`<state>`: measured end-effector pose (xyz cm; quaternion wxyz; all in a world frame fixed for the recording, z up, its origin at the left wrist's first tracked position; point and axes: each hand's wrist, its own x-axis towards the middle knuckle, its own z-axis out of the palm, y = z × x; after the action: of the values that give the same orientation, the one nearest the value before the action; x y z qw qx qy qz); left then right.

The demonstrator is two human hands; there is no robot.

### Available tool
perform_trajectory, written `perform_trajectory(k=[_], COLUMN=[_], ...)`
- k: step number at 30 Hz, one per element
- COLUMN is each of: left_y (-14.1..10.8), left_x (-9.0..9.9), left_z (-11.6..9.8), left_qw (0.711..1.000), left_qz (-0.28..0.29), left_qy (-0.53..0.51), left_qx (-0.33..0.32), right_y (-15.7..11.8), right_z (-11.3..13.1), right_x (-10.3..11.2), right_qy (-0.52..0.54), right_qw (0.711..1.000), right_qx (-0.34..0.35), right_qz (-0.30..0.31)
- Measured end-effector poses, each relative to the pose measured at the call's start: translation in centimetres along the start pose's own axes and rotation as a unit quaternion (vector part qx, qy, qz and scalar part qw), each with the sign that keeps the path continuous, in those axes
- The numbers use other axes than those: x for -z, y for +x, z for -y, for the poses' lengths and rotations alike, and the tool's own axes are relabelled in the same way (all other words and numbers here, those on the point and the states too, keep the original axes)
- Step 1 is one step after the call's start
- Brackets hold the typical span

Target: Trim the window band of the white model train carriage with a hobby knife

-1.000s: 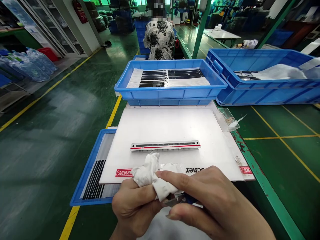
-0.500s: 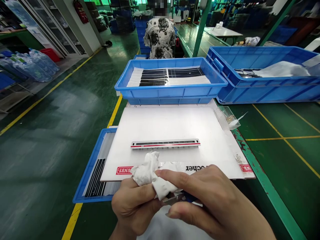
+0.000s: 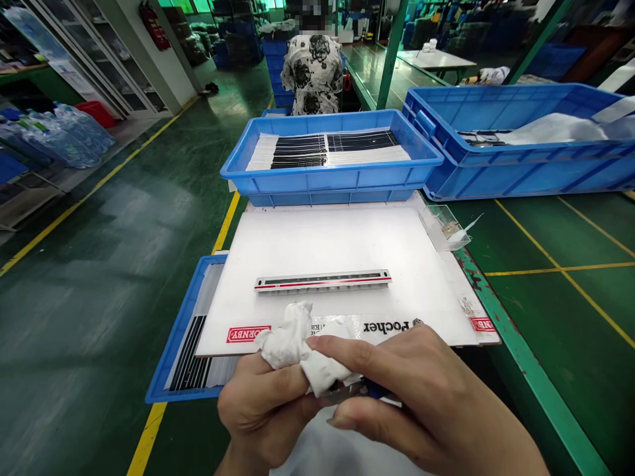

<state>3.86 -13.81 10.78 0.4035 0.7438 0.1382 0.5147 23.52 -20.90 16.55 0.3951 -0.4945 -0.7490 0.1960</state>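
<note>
A crumpled white cloth is bunched between my hands at the board's near edge. My left hand is closed around its lower left part. My right hand is closed on a small tool with a metal blade and a dark blue part, its index finger pressing on the cloth. The tool is partly hidden by cloth and fingers. Beyond them a white model train car body with a red stripe lies on the white board, touched by neither hand.
A blue bin of black strips stands behind the board; a larger blue bin is at right. A clear box sits at the right corner. Another blue tray lies lower left. A person is ahead.
The view has shifted slightly, so the board and bins appear a little further left. Both hands keep nearly the same hold on the cloth and tool.
</note>
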Motion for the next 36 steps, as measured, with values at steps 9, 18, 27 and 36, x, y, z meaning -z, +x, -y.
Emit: perform_trajectory(k=[9, 18, 27, 36], left_y=[-0.1, 0.4, 0.5, 1.1], left_x=[0.0, 0.0, 0.4, 0.4], left_z=[0.3, 0.4, 1.5, 1.6], left_qw=[1.000, 0.999, 0.998, 0.998], left_qz=[-0.002, -0.021, -0.017, -0.014], left_qy=[0.008, 0.029, 0.024, 0.009], left_qx=[0.008, 0.023, 0.050, 0.061], right_y=[-0.1, 0.8, 1.5, 2.1], right_z=[-0.4, -1.2, -1.9, -2.4], right_x=[0.0, -0.1, -0.1, -0.1], right_qy=[0.016, 0.030, 0.040, 0.060], right_qw=[1.000, 0.999, 0.998, 0.996], right_qx=[-0.014, -0.014, -0.038, -0.045], right_qz=[0.019, 0.017, 0.029, 0.040])
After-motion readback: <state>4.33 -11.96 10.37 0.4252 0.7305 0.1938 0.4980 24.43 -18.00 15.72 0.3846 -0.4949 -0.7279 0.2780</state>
